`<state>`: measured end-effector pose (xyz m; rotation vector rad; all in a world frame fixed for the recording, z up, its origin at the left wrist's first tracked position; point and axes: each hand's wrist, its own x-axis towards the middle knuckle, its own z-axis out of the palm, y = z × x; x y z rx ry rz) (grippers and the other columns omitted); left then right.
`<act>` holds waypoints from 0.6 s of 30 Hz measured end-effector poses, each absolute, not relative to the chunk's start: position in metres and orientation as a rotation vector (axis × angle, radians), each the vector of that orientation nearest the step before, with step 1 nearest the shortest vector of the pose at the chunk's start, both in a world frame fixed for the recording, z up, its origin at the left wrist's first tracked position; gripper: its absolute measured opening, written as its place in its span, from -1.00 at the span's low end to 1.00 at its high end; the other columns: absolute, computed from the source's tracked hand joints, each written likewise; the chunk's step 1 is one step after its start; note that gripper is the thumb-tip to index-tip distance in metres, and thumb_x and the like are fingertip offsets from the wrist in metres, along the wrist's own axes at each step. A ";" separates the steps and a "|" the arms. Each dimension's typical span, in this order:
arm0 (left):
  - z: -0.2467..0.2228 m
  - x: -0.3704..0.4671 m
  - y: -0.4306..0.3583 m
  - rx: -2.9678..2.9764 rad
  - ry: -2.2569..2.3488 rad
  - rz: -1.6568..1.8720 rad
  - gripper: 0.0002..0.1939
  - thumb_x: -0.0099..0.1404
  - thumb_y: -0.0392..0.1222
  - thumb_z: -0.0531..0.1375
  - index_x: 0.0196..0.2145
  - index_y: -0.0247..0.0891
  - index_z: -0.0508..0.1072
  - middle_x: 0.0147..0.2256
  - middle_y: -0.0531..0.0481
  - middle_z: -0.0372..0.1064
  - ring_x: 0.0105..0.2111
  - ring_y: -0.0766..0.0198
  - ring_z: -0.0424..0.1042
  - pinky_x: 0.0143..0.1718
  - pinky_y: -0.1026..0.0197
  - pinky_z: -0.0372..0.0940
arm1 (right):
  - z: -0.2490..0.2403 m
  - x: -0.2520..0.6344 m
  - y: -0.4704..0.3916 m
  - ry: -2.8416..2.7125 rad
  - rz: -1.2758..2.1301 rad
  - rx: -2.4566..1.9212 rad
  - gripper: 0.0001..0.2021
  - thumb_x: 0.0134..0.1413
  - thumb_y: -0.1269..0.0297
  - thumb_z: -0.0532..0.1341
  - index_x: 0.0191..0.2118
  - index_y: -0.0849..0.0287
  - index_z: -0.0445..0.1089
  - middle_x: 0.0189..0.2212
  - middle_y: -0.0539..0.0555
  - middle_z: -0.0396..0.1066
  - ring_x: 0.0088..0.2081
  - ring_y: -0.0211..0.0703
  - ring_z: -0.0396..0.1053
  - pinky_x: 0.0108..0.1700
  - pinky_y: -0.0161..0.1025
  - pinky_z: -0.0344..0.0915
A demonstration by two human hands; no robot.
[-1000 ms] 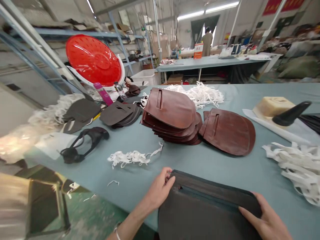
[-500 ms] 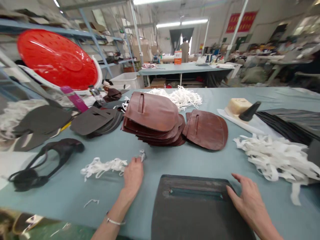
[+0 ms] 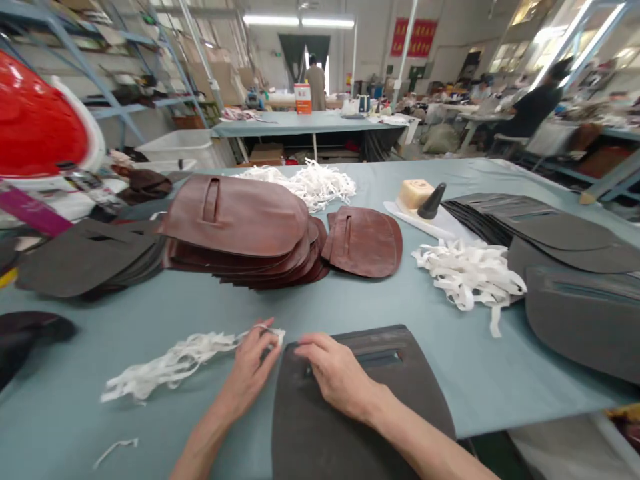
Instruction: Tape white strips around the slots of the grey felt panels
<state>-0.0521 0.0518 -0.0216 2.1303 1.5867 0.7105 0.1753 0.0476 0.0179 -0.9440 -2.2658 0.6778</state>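
My left hand (image 3: 251,365) is closed in a pinch on a white strip (image 3: 277,333), whose short end sticks out past the fingers. The strip leads back into a loose bundle of white strips (image 3: 170,365) on the table. Beside it, my right hand (image 3: 336,375) reaches over a dark grey leather-like panel (image 3: 350,427) with a slot near its top edge. The right fingers are bent and loosely apart near the panel's upper left corner, a small gap from the strip's end; nothing shows in them. The thumb is partly hidden.
Behind the hands stand a stack of brown leather panels (image 3: 235,217) and a smaller brown pile (image 3: 367,241). White strips (image 3: 465,270) heap at right, near dark panels (image 3: 585,320). A yellowish block (image 3: 414,193) and black cone (image 3: 433,201) sit behind. A person (image 3: 316,83) stands far off.
My right hand has moved left from the panel's right side to its upper left corner. My left hand has drawn the white strip's end close to the panel. The view has turned right.
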 end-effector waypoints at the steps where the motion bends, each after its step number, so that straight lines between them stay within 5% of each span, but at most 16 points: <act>1: -0.020 -0.050 0.049 2.122 1.573 0.708 -0.80 0.36 -0.09 -0.01 -0.19 -0.17 0.34 0.10 -0.12 0.18 0.23 0.09 0.02 0.19 -0.12 0.03 | 0.018 0.163 0.051 -2.314 0.668 -0.884 -0.57 0.14 0.59 -0.04 0.10 0.14 0.19 0.06 0.14 0.26 0.03 -0.18 0.23 0.05 -0.23 0.21; 4: -0.020 -0.045 0.043 2.125 1.557 0.712 -0.76 0.33 -0.13 0.04 -0.06 -0.16 0.34 0.19 -0.15 0.09 0.26 0.09 -0.04 0.21 -0.12 -0.02 | 0.012 0.135 0.063 -2.441 0.640 -0.858 -0.55 0.14 0.57 -0.02 0.15 0.19 0.12 0.05 0.17 0.27 0.00 -0.16 0.25 0.03 -0.22 0.22; 10: -0.028 -0.062 0.042 2.154 1.664 0.691 -0.91 0.28 -0.18 0.11 -0.34 -0.18 0.39 0.00 -0.08 0.32 0.06 0.10 0.25 0.06 -0.07 0.14 | -0.004 0.152 0.073 -2.606 0.453 -1.082 -0.83 0.20 0.52 0.02 -0.27 0.19 0.32 -0.31 0.10 0.34 -0.25 -0.14 0.26 -0.19 -0.22 0.17; 18: -0.028 -0.101 0.076 2.163 1.666 0.750 -0.83 0.30 -0.11 0.09 -0.35 -0.20 0.43 -0.14 -0.07 0.35 -0.09 0.17 0.30 0.00 0.05 0.19 | 0.003 0.197 0.068 -2.242 0.884 -1.236 -0.78 0.32 0.35 -0.11 -0.34 0.13 0.19 -0.37 0.01 0.29 -0.30 -0.19 0.21 -0.17 -0.20 0.11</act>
